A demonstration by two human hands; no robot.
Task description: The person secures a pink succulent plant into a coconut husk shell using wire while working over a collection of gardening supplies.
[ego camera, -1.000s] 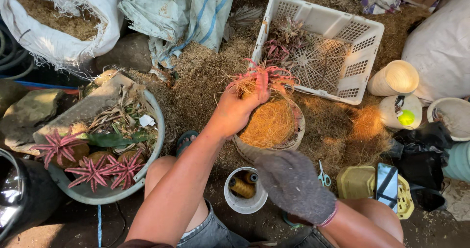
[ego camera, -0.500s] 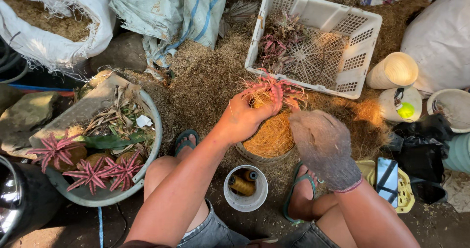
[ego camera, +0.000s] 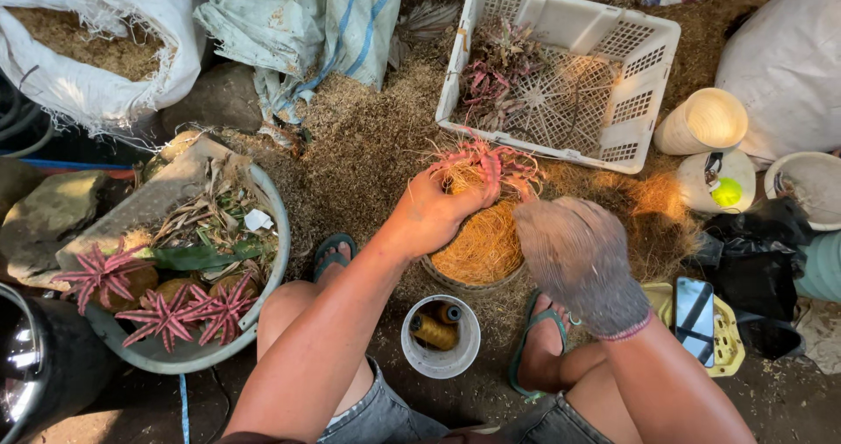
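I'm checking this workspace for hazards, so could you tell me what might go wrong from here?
The small pink plant sits pinched in the bare left hand over the fibre-filled basket; its thin leaves could snap. The gloved right hand hovers above a phone that falling fibre might bury.

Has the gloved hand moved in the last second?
Yes. The gloved right hand has risen from low beside the small white cup to just right of the fibre-filled pot, close to the bare left hand holding the pink plant.

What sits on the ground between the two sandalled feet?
In the head view, a small white tub holding spools of yellowish twine stands between the left foot and right foot.
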